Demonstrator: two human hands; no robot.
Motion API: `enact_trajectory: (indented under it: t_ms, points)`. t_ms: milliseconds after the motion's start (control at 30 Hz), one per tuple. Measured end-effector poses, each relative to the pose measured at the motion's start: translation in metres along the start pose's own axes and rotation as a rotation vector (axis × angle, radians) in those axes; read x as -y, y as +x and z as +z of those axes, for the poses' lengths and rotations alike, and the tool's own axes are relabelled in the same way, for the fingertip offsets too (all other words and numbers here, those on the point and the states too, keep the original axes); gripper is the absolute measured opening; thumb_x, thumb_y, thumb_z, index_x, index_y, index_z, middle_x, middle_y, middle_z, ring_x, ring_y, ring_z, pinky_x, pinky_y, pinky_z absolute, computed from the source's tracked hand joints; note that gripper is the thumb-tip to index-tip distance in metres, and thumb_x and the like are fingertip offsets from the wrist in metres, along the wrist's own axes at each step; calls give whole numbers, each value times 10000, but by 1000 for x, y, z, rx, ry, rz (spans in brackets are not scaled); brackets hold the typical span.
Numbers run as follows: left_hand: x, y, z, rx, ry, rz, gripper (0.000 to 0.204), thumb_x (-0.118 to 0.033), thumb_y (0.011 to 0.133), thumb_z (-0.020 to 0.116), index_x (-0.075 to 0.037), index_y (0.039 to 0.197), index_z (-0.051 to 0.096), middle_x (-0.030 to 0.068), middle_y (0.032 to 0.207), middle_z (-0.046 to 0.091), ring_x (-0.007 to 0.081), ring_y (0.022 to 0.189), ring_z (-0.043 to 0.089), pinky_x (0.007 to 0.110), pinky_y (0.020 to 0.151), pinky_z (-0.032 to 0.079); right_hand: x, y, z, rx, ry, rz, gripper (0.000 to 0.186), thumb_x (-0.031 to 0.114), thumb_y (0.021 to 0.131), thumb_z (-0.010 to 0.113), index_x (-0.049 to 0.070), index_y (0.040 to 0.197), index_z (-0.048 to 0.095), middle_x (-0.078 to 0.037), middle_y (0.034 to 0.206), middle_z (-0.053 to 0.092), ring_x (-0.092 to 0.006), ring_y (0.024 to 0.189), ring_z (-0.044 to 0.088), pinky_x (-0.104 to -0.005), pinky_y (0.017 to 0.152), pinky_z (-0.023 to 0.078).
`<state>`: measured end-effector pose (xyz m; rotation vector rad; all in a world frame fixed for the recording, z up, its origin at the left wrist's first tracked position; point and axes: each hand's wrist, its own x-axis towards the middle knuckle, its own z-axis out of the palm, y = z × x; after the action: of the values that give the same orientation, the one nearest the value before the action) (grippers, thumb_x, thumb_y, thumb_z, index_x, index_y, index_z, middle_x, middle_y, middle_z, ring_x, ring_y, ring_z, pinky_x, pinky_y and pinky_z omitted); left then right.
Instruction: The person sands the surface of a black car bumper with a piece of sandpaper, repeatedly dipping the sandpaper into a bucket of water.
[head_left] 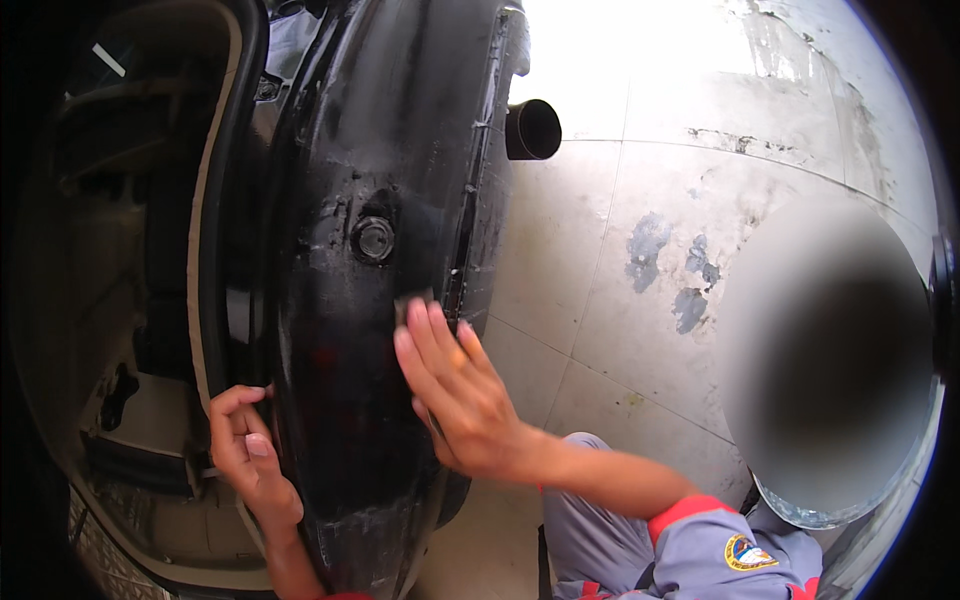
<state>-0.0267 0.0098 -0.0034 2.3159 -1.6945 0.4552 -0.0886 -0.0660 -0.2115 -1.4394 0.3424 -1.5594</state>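
Note:
A black car bumper (345, 400), scuffed and dusted with pale residue, runs from top to bottom of the view. My right hand (465, 400) lies along its right side, fingers stretched forward and close together. Under it is a thin, dark sheet that looks like sandpaper (405, 303); a corner shows past the fingertips, and the rest is hidden by the palm. My left hand (252, 455) rests at the bumper's left edge beside the boot opening, fingers loosely curled and thumb apart. Nothing shows in it. A round fitting (373, 238) sits in the bumper ahead of my right hand.
On the left is the car's dark boot opening (150, 300), edged with a tan-lined seal (205, 210). A black exhaust-like tube (533, 130) juts from the bumper's right side. Worn pale floor tiles (580, 250) lie to the right, with a large blurred round object (830, 360).

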Motion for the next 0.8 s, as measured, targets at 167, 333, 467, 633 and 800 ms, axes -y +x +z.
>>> enact_trajectory:
  t_ms: [167, 333, 467, 633, 800]
  points:
    - [0, 1, 9, 6, -14, -39, 585, -542, 965, 441, 26, 1071, 531, -49, 639, 286, 41, 592, 253, 221, 664, 341, -58, 94, -16, -236, -156, -31, 592, -2, 841, 526, -122, 1391, 342, -328, 1458, 326, -465, 1360, 329, -527, 1101, 274]
    - [3, 2, 1, -15, 2, 8, 578, -531, 968, 435, 26, 1082, 534, -53, 645, 289, 41, 588, 252, 221, 616, 298, 4, -6, 6, -18, 50, 24, 594, -3, 825, 542, -119, 1381, 370, -324, 1451, 348, -465, 1347, 359, -518, 1097, 288]
    - [0, 1, 5, -20, -8, -24, 580, -531, 970, 426, 26, 1086, 536, -50, 644, 290, 41, 588, 253, 219, 612, 294, -47, 61, -11, -141, -42, -48, 560, 14, 865, 514, -97, 1391, 356, -323, 1452, 342, -470, 1356, 329, -517, 1109, 265]
    - [-1, 2, 3, -15, 8, -30, 586, -540, 968, 418, 22, 1083, 540, -50, 636, 297, 37, 584, 258, 222, 573, 253, -6, 28, 11, -151, 172, 104, 649, -63, 833, 488, -96, 1445, 276, -346, 1505, 214, -498, 1401, 220, -533, 1131, 215]
    - [-1, 1, 6, -41, 2, -18, 586, -545, 965, 419, 16, 1077, 546, -51, 628, 292, 42, 574, 256, 240, 547, 218, -26, 33, 1, -140, 117, 27, 643, -74, 837, 477, -114, 1442, 263, -351, 1509, 195, -501, 1406, 205, -535, 1134, 202]
